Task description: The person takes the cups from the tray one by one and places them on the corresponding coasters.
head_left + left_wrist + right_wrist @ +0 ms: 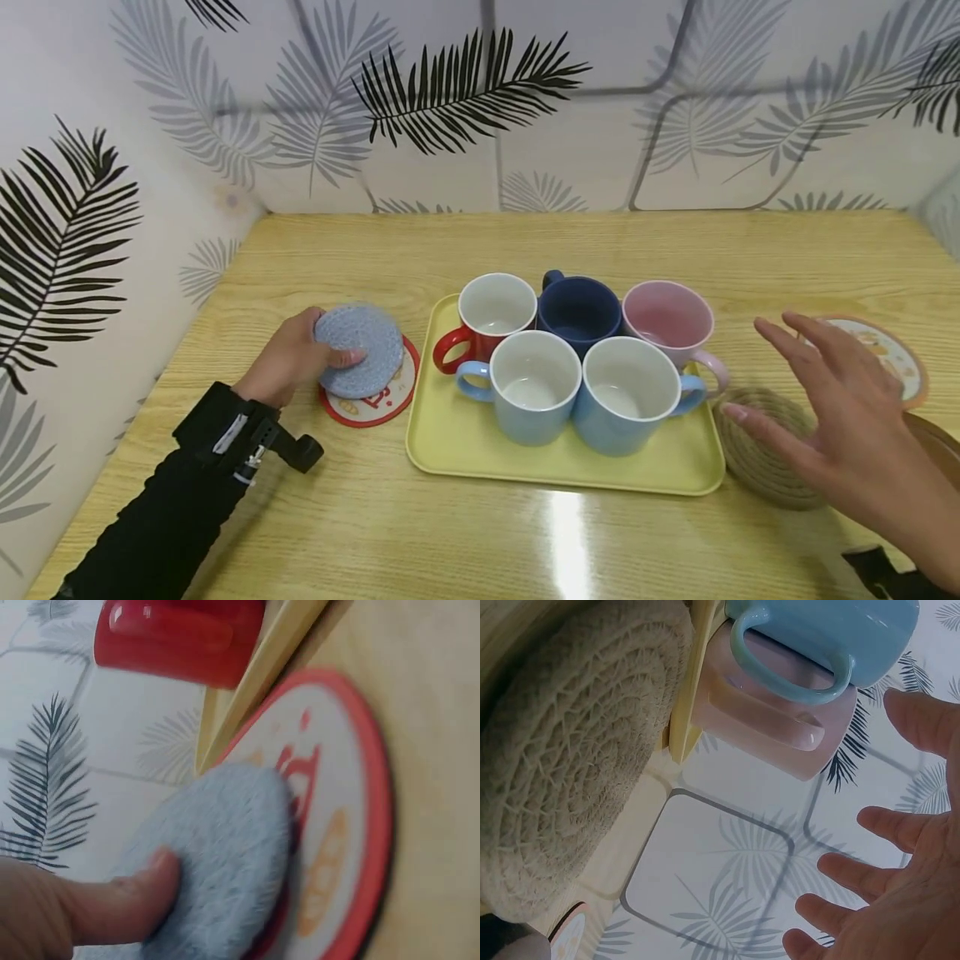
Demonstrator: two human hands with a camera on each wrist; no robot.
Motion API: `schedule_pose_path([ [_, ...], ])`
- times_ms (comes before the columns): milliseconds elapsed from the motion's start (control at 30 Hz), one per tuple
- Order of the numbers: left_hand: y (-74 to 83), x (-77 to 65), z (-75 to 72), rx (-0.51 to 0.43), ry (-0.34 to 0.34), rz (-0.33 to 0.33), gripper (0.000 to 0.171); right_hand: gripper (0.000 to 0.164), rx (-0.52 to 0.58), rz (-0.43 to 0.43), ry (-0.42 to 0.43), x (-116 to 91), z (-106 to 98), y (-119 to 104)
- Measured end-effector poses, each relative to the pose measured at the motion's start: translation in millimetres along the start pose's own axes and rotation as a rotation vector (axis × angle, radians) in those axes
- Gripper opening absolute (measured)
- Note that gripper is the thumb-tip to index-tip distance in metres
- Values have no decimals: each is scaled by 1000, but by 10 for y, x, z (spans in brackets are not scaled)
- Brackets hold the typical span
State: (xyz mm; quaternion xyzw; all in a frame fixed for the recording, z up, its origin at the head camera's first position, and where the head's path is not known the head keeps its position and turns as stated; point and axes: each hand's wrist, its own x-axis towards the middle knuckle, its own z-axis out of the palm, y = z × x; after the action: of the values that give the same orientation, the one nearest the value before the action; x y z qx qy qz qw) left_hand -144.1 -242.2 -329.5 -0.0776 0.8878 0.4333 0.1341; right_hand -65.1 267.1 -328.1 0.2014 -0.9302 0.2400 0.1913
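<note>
My left hand pinches a round light-blue woven coaster at its left edge, the thumb on its upper face. Beneath it, partly covered, lies a round white coaster with a red rim. In the left wrist view the blue coaster is tilted, close over the red-rimmed one. My right hand is held with fingers spread, nothing in it. Below and left of that hand lies a round brown braided coaster, close by the tray's right edge; the right wrist view shows the braid large.
A yellow tray carries several mugs: a red one, a dark blue one, a pink one and two light-blue ones. An orange-rimmed coaster lies far right, with a dark brown round item nearer.
</note>
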Motion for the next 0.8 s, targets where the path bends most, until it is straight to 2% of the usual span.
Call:
schedule_pose_path([
  [167, 82, 196, 0, -64, 114, -47, 62, 82, 10, -13, 18, -5, 22, -5],
  [400, 189, 382, 75, -141, 225, -70, 63, 81, 10, -20, 16, -12, 29, -9],
  [633, 246, 511, 152, -173, 261, -68, 63, 82, 12, -32, 12, -2, 39, -31],
  [800, 239, 556, 171, -144, 262, -49, 64, 87, -2, -53, 17, 0, 44, -32],
])
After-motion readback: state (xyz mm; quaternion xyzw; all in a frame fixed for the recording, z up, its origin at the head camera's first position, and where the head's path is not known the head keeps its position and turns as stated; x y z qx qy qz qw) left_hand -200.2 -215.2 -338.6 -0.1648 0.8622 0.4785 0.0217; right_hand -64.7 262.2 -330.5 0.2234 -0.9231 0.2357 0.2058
